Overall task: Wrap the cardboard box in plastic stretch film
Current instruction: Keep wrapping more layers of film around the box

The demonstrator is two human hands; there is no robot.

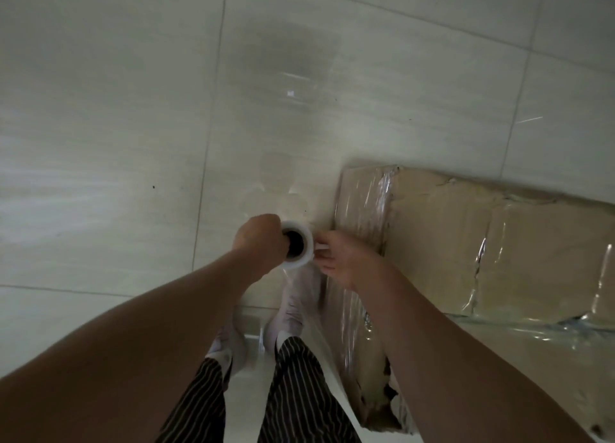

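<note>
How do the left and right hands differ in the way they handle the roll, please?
The left hand is a fist gripping the roll at its end; the right hand pinches film at the roll's side with looser fingers. The left hand is over the floor, the right hand by the box. Both meet at the roll.

The cardboard box runs off the right edge, its near corner behind the right forearm. The left hand hides its fingertips on the roll; stretch film at the right hand is barely discernible
</note>
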